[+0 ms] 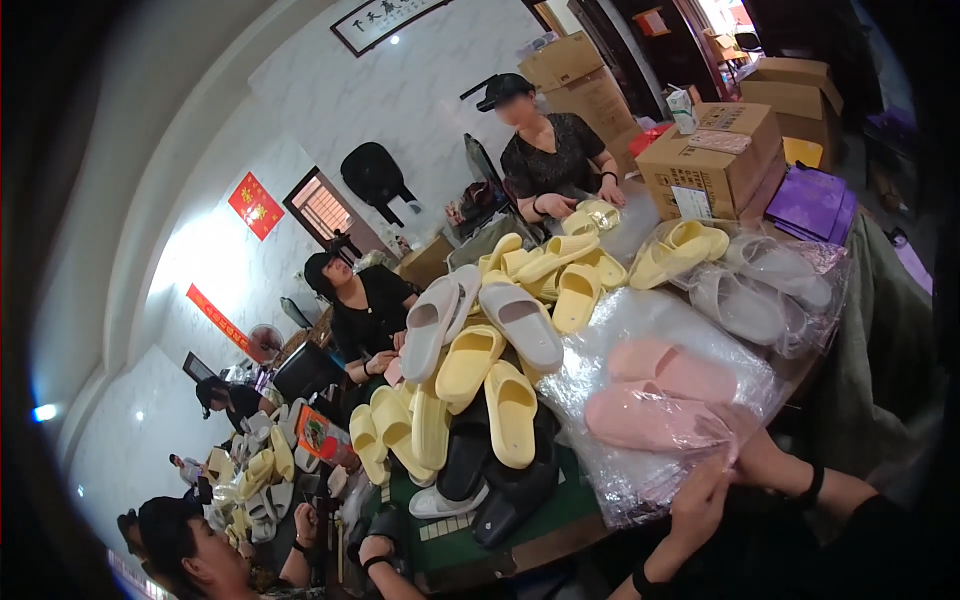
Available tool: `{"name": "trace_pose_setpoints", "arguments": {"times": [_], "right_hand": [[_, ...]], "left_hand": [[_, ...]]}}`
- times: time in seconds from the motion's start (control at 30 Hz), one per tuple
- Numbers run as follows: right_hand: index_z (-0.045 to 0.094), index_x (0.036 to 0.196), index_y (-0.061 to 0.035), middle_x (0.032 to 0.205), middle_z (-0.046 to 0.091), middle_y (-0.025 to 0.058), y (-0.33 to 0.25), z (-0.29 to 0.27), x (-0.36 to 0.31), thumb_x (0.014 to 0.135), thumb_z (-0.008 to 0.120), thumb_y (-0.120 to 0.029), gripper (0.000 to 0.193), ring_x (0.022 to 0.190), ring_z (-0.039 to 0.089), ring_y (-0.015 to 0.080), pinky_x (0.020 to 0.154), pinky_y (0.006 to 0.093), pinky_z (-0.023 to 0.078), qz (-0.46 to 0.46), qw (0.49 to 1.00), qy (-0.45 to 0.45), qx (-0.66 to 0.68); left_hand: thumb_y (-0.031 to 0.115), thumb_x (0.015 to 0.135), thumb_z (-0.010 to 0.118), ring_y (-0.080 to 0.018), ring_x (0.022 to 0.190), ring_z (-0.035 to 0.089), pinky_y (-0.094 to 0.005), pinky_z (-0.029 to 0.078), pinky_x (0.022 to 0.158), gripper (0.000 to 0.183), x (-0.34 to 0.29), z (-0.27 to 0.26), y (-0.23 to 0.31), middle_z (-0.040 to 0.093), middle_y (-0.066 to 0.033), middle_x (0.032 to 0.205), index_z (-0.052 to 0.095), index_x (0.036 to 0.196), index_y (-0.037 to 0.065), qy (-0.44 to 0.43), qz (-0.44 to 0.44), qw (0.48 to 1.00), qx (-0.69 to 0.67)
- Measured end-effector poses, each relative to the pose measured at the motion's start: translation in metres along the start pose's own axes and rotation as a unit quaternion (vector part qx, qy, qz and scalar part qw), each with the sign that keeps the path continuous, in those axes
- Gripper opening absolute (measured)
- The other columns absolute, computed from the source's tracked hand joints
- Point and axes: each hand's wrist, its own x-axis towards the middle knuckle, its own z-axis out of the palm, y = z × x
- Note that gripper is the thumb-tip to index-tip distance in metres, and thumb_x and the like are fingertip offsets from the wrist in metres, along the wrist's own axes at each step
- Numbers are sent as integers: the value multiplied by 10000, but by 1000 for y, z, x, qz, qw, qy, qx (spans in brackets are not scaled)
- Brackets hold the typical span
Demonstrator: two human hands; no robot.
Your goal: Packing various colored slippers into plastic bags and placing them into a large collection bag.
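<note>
A pair of pink slippers (660, 405) lies inside a clear plastic bag (585, 395) at the table's right front. My left hand (697, 508) is closed, pinching the bag's near edge beside the slipper toes. Close by on its right, my right hand (757, 452) is partly hidden by the crinkled plastic; its fingers seem closed on the same edge. Left of the bag rises a heap of loose slippers: yellow ones (511, 415), grey ones (521, 325) and black ones (515, 490). Beyond the bag, grey slippers (740, 300) and yellow slippers (680, 252) lie in clear plastic.
A cardboard box (715, 165) stands at the far right, with a drink carton (682, 110) on top and purple packages (812, 203) beside it. Across the table a co-worker (555, 150) handles yellow slippers. Other co-workers sit along the left, one (200, 545) close by.
</note>
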Motion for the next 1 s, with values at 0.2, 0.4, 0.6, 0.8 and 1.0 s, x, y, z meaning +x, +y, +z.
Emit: {"name": "trace_pose_setpoints", "arguments": {"times": [0.2,0.4,0.6,0.8,1.0], "right_hand": [[651,1040,-75,937,624,104,8,-30,29,839,621,-129,210,781,625,237,699,324,492,44,972,169,160],[648,966,-5,748,649,78,21,-100,159,934,522,-151,195,572,604,125,505,262,473,208,850,258,409],[651,970,-11,768,660,135,56,-166,238,938,510,-171,216,616,640,210,557,326,491,74,903,387,171],[610,948,-16,853,623,248,151,-99,245,869,538,-246,253,807,607,407,749,456,481,272,929,238,-82],[635,951,13,985,628,250,237,19,168,917,444,-351,412,961,597,392,831,484,464,314,934,143,-93]], "left_hand": [[202,749,728,-396,1164,454,-466,350,982,467,-19,-6,8,487,-218,1262,585,1169,56,105,131,980,110],[297,842,631,-412,1203,409,-560,264,1019,482,-7,-26,-39,487,-188,1279,521,1286,147,52,-24,928,368],[420,900,516,-415,1288,315,-640,180,1025,405,-31,-12,-86,468,-140,1333,584,1238,209,-137,-78,850,502],[413,904,517,-406,1295,314,-628,163,1039,387,-36,-5,-86,466,-140,1338,604,1223,212,-135,-77,857,492],[408,902,520,-416,1292,328,-619,170,1044,398,-37,-11,-89,460,-151,1346,592,1240,210,-134,-64,862,484]]}}
